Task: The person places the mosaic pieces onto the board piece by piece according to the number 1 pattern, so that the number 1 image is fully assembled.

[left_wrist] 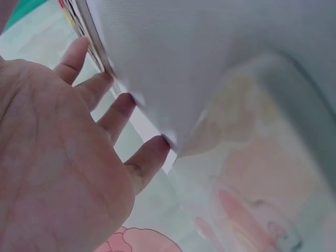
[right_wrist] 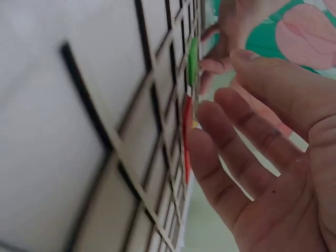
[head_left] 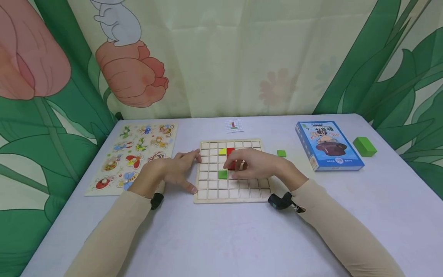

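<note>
A wooden grid board (head_left: 211,194) lies flat on the table between both hands. On it sit a yellow tile (head_left: 222,151), red tiles (head_left: 230,150) partly covered by the right hand, and a green tile (head_left: 223,174). The left hand (head_left: 177,169) spreads its fingers and thumb along the board's left edge, touching it. Over the board's middle hovers the right hand (head_left: 256,163), fingers loosely bent beside the red and green tiles. In the right wrist view, nothing shows between that hand's fingers (right_wrist: 218,170) and thumb.
Right of the board lies a loose green tile (head_left: 281,153). A small pattern card (head_left: 234,125) sits behind the board. To the right are a blue box (head_left: 330,148) and a green block (head_left: 365,146). An insect picture sheet (head_left: 138,148) lies at left.
</note>
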The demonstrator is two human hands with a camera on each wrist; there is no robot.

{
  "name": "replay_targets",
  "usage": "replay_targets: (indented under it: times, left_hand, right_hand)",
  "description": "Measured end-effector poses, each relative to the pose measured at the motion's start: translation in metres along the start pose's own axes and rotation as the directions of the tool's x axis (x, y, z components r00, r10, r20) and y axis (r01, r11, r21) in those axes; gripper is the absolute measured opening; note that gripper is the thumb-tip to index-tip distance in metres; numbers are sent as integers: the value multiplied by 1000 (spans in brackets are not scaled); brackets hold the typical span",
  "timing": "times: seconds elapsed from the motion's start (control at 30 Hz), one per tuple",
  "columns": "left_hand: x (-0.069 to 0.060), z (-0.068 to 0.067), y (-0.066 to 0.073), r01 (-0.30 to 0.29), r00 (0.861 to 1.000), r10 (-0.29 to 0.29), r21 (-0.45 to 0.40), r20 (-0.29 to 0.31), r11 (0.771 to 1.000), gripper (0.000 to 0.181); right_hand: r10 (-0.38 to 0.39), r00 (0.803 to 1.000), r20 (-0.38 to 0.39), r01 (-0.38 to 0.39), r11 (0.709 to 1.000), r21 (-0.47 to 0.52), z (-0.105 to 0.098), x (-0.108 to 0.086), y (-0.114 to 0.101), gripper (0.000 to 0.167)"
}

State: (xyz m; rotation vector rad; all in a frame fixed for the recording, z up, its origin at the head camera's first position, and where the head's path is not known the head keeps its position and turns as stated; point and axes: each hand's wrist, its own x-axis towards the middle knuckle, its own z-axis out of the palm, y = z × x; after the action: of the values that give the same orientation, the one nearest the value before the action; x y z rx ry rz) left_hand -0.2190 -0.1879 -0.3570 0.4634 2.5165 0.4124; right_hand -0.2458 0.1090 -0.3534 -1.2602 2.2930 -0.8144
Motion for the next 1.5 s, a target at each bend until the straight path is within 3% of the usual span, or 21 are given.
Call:
replay_targets:
  times: [0.1, 0.3, 0.6, 0.9, 1.23, 1.5]
  left_hand:
    - [0, -1, 0, -7, 1000, 7, 1, -6, 1000, 106]
    - [2, -1, 0, -25, 1000, 25, -3, -6, 1000, 116]
    - [5, 1, 0, -28, 1000, 28, -10, 7, 1000, 103]
    - [3, -2, 0, -4, 1000, 4, -5, 2, 1000, 98]
    - [-2, 6, -3, -13, 1000, 13, -76, 8, 997, 92]
    - [0, 3, -3, -30, 1000, 30, -32, -1, 999, 95]
  right_hand:
    - [0, 1000, -17, 0, 1000, 1, -9, -6, -1, 28]
    - [-3, 998, -63, 4, 1000, 11, -20, -16, 1, 30]
    - [70, 993, -98, -68, 997, 26, -17, -30, 12, 30]
    - [21, 986, -168, -24, 1000, -11, -29, -45, 19, 30]
    - [89, 975, -204, -91, 996, -3, -29, -62, 29, 29]
    - [94, 961, -261, -104, 994, -26, -33, -76, 44, 30]
